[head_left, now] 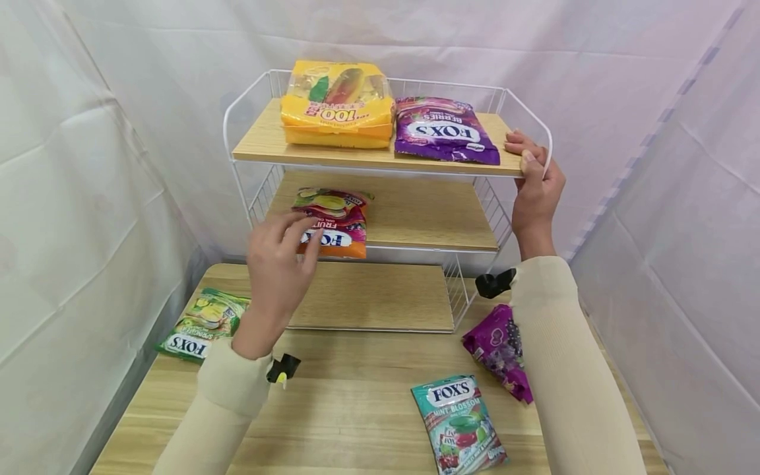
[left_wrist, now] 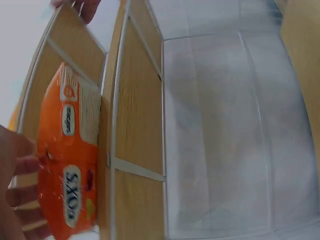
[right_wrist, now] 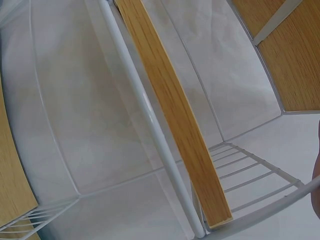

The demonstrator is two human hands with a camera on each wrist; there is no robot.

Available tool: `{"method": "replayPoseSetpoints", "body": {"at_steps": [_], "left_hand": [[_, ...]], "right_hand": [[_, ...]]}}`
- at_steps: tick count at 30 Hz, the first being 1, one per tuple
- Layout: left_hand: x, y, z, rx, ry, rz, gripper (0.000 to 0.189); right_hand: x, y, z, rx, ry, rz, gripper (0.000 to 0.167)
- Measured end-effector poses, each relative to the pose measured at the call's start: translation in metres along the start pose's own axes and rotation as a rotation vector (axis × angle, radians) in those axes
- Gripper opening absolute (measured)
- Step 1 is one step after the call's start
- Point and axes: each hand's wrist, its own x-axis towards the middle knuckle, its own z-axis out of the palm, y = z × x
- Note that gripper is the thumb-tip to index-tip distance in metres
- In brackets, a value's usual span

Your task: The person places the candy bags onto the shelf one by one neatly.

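Note:
My left hand (head_left: 279,257) is at the left part of a red and orange Fox's Fruits candy bag (head_left: 347,227) on the middle shelf (head_left: 427,208). Its thumb and fingers are spread apart, overlapping the bag's left side. In the left wrist view, the fingers (left_wrist: 27,205) show beside the orange back of the bag (left_wrist: 60,165). With the right hand (head_left: 537,188), I grip the right front corner of the white wire rack's top shelf (head_left: 505,142), thumb over the board's edge. Only a sliver of that hand shows in the right wrist view, by the white wire (right_wrist: 280,200).
On the top shelf lie a yellow candy bag (head_left: 338,109) and a purple Fox's Berries bag (head_left: 442,128). A green Fox's bag (head_left: 204,323) is left on the table (head_left: 344,396). To the right lie a teal Mint Blossom bag (head_left: 460,422) and a purple bag (head_left: 499,346). White sheets enclose the space.

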Motion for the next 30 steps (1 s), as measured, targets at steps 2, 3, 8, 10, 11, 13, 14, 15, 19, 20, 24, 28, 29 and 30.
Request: {"method": "replayPoseSetpoints", "body": {"at_steps": [2,3,8,10,11,13,14,15,19,20,24,28,29,30], "left_hand": [[-0.004,0.007,-0.001,0.036,-0.011,0.067,0.021],[-0.007,0.010,-0.001,0.048,-0.011,0.093,0.021],[-0.022,0.016,0.004,0.069,0.026,0.167,0.017],[-0.028,0.015,0.006,0.080,0.040,0.185,0.019],[-0.031,0.015,0.007,0.085,0.049,0.190,0.021],[-0.038,0.014,0.009,0.096,0.065,0.202,0.025],[-0.041,0.013,0.010,0.100,0.074,0.210,0.028],[-0.044,0.013,0.010,0.103,0.085,0.220,0.031],[-0.055,0.012,0.014,0.124,0.089,0.257,0.038],[-0.056,0.011,0.015,0.126,0.075,0.258,0.039],[-0.061,0.008,0.019,0.130,0.001,0.234,0.042],[-0.062,0.006,0.022,0.136,-0.048,0.222,0.044],[-0.062,0.005,0.023,0.140,-0.055,0.223,0.044],[-0.062,0.005,0.024,0.145,-0.060,0.223,0.044]], "right_hand": [[0.000,0.000,0.000,0.007,0.002,0.001,0.031],[0.000,0.000,-0.001,0.010,0.003,0.001,0.031],[0.001,0.000,-0.001,0.024,0.000,-0.003,0.031],[0.001,0.001,-0.001,0.022,-0.001,-0.002,0.031],[0.001,0.001,-0.001,0.024,-0.001,0.000,0.031],[0.001,0.002,-0.001,0.025,0.000,0.002,0.032],[0.001,0.002,-0.001,0.025,0.000,0.002,0.032],[0.002,0.002,-0.001,0.027,-0.001,0.003,0.032],[0.002,0.003,-0.001,0.028,-0.003,0.001,0.032],[0.002,0.003,-0.001,0.027,-0.002,0.000,0.032],[0.002,0.003,-0.001,0.019,-0.001,0.000,0.032],[0.001,0.002,-0.001,0.005,-0.001,0.002,0.032],[0.001,0.002,-0.001,0.004,-0.001,0.003,0.032],[0.001,0.002,0.000,0.004,-0.001,0.003,0.032]]}}
